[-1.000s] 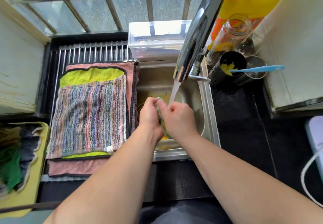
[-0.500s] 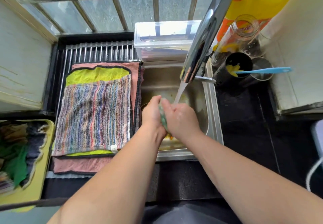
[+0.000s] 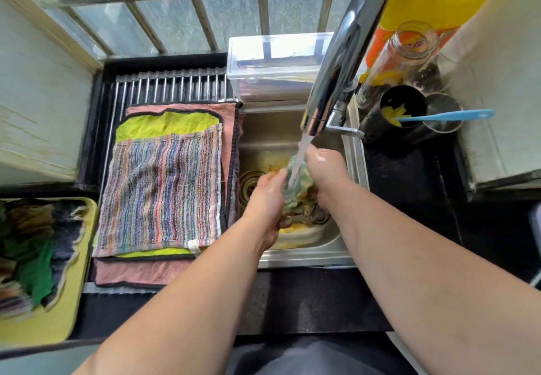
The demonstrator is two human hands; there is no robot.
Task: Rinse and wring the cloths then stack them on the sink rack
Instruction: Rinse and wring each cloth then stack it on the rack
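Black stone bench (image 3: pixel 409 199) below a barred window, with a small steel sink (image 3: pixel 358 163) set into it. Chrome tap (image 3: pixel 342 61) is running. Both hands are over the basin, and between them is the wet green-and-brown bunched cloth (image 3: pixel 304 199), directly under the thin water stream (image 3: pixel 303 147). The left hand (image 3: pixel 268 196) grips the cloth's near end. The right hand (image 3: pixel 325 169) is closed round its far end, with the fingers mostly hidden behind the fabric.

Step in hand looks like rinsing. To do it well:
- Open the bunch and turn it so the water reaches the inner folds.
- Knead it until the runoff looks clean.
- Wring it by twisting the hands in opposite directions, low in the basin to limit splashing.

To the left, the ribbed steel sink rack (image 3: pixel 172 87) carries a flat stack with a multicolour striped cloth (image 3: pixel 161 187) on top. The wrung cloth should be spread square on that. The yellow plastic tray (image 3: pixel 38 325) at far left holds more crumpled cloths.
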